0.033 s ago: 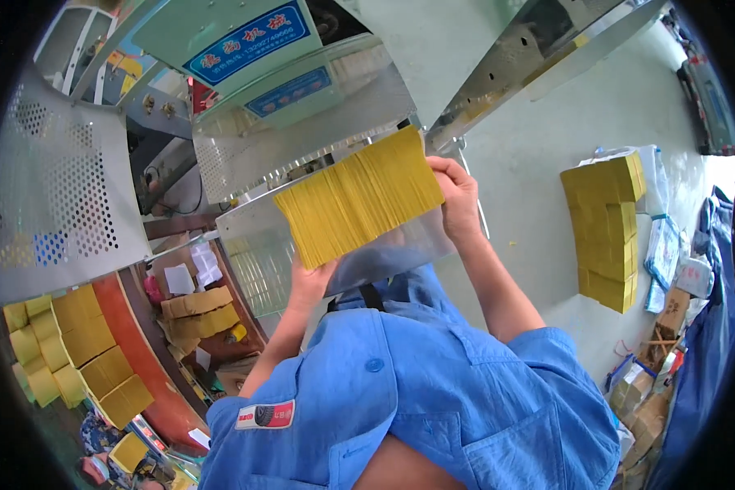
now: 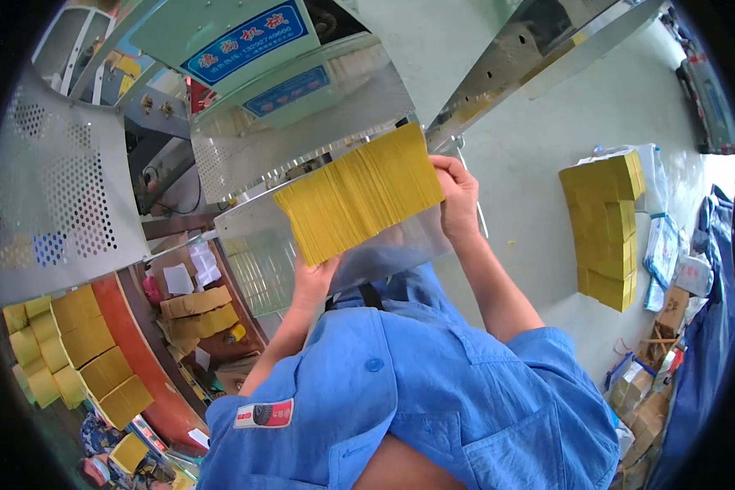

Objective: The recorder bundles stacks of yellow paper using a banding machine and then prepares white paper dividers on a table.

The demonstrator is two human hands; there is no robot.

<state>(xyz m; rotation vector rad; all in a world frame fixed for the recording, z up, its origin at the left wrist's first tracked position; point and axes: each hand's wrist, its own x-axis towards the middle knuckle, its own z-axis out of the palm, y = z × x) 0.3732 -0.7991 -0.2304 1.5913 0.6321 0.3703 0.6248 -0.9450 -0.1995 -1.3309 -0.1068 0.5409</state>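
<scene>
A thick stack of yellow paper sheets (image 2: 363, 193) lies across the metal tray of the machine, its many thin edges facing up. It slants, with the right end farther from me than the left. My left hand (image 2: 314, 282) is closed on the stack's near left corner, its fingers partly hidden beneath the paper. At the right end my right hand (image 2: 459, 196) presses with bent fingers, the thumb side against the sheets. Under the stack, the shiny metal tray (image 2: 404, 245) shows along its near side.
Beyond the stack stands a green machine (image 2: 163, 33) with a clear guard (image 2: 302, 122). A perforated metal panel (image 2: 57, 180) is at left. Yellow bundles (image 2: 600, 229) stand on the floor at right, others (image 2: 102, 351) at lower left. A person (image 2: 98, 441) sits at the lower left edge.
</scene>
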